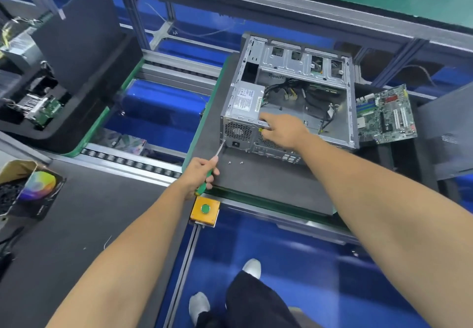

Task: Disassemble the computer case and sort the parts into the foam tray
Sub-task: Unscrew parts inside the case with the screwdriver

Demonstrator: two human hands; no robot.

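The case lay open on the desk, motherboard already out beside it — PSU and cables remained. Left hand gripped a screwdriver at the rear corner screw; right hand pressed the PSU, fingers relaxed. Two screws lay loose.

The computer case under my right hand is bare grey sheet metal, dull-shiny, with punched vent holes on its near face. In my left hand the screwdriver has a glossy green plastic handle and a bright steel shaft. The mat beneath looks matt dark grey. At the upper left, the foam tray is soft matt black
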